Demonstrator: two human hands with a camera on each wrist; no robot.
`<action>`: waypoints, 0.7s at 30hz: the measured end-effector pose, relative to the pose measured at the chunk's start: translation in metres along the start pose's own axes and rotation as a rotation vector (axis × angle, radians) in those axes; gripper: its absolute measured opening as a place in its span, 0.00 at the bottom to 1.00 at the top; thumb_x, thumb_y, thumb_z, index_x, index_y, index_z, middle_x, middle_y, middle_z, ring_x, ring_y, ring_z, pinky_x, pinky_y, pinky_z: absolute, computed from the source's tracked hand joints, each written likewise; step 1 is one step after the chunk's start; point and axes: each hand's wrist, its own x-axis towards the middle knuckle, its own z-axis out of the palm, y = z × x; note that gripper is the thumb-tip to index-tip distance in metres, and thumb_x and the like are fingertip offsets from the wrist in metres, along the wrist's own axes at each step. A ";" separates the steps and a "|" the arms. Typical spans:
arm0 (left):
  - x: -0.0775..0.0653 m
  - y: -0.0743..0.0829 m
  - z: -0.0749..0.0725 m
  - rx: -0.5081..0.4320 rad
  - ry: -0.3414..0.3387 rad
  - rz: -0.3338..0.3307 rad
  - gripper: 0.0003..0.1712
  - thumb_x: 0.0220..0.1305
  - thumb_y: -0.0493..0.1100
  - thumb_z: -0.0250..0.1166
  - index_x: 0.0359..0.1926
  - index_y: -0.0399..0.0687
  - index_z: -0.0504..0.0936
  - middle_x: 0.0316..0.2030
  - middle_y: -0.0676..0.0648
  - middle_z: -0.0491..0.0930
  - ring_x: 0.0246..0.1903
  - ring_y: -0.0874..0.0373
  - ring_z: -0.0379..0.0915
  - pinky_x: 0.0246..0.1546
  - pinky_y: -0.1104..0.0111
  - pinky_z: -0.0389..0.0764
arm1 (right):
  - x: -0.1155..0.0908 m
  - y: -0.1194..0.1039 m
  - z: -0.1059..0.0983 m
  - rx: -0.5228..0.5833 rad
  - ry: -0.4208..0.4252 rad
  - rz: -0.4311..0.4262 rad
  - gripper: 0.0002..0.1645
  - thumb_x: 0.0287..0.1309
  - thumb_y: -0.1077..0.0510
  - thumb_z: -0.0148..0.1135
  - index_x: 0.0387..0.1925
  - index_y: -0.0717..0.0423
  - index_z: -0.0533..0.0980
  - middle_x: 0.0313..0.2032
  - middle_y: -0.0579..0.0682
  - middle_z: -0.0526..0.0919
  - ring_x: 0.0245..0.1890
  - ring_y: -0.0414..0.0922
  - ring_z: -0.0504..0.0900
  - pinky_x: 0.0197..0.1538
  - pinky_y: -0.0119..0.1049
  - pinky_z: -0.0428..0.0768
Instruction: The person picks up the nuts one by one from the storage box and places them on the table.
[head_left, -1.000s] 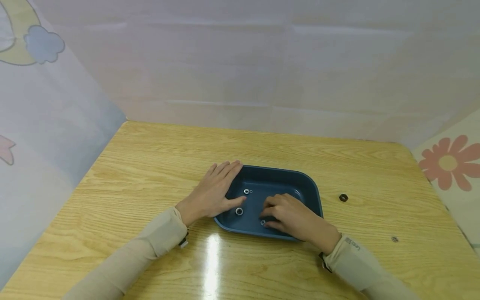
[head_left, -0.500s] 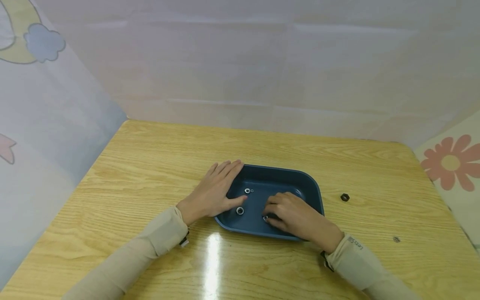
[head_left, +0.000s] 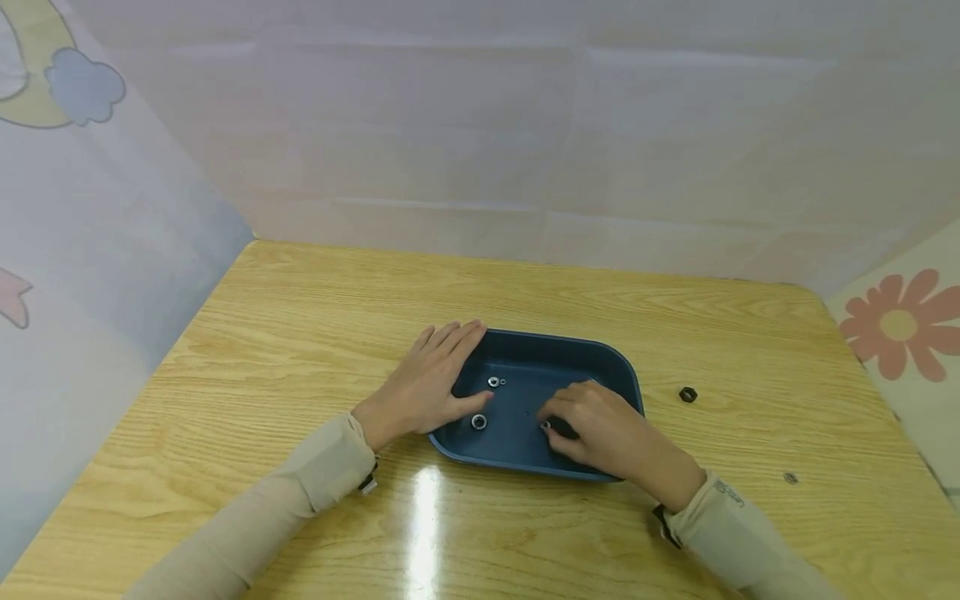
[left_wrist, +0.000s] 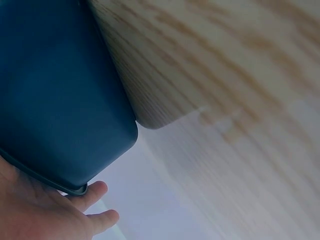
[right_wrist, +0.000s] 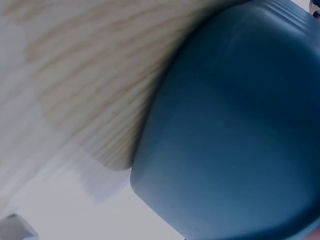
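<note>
In the head view, a dark blue tray (head_left: 555,350) stands on the table. My left hand (head_left: 423,387) rests on its left rim, fingers straight and thumb reaching over the inside. Inside the tray's right half, my right hand (head_left: 603,429) pinches a small silver nut (head_left: 545,426) between thumb and fingertips. A larger ring-like silver nut (head_left: 478,422) lies near my left thumb. Beyond it sit a medium silver nut (head_left: 493,382) and a tiny one (head_left: 503,382), side by side. Both wrist views mostly show the tray's outer wall; the right wrist view hides the pinched nut.
Right of the tray, a black hex nut (head_left: 687,395) lies on the wooden table (head_left: 337,300). Closer to me on that side is a small flat metal piece (head_left: 791,478), too small to identify. A pale printed cloth (head_left: 480,125) hangs behind the table.
My right hand has moved slightly right and away from me inside the tray, lifting or sliding the small nut with it. The left hand and the tray have stayed put.
</note>
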 end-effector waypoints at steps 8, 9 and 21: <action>-0.001 0.001 -0.001 -0.005 -0.009 -0.009 0.51 0.67 0.68 0.56 0.79 0.46 0.50 0.78 0.46 0.51 0.77 0.44 0.49 0.76 0.45 0.48 | -0.008 0.003 -0.004 -0.046 0.061 -0.002 0.05 0.51 0.59 0.72 0.33 0.49 0.86 0.30 0.42 0.86 0.31 0.38 0.82 0.39 0.39 0.81; -0.001 0.001 -0.001 -0.006 -0.010 -0.011 0.51 0.67 0.68 0.56 0.79 0.46 0.49 0.78 0.46 0.51 0.77 0.44 0.49 0.76 0.45 0.48 | -0.008 0.004 -0.004 -0.053 0.069 -0.005 0.05 0.51 0.59 0.72 0.32 0.49 0.86 0.30 0.42 0.86 0.31 0.38 0.82 0.39 0.39 0.81; -0.001 0.002 -0.001 -0.007 -0.004 -0.004 0.51 0.67 0.67 0.56 0.79 0.46 0.49 0.78 0.45 0.52 0.76 0.44 0.49 0.76 0.44 0.48 | -0.018 0.005 -0.011 -0.065 0.127 -0.020 0.06 0.47 0.60 0.74 0.31 0.50 0.86 0.29 0.42 0.86 0.31 0.38 0.83 0.42 0.42 0.84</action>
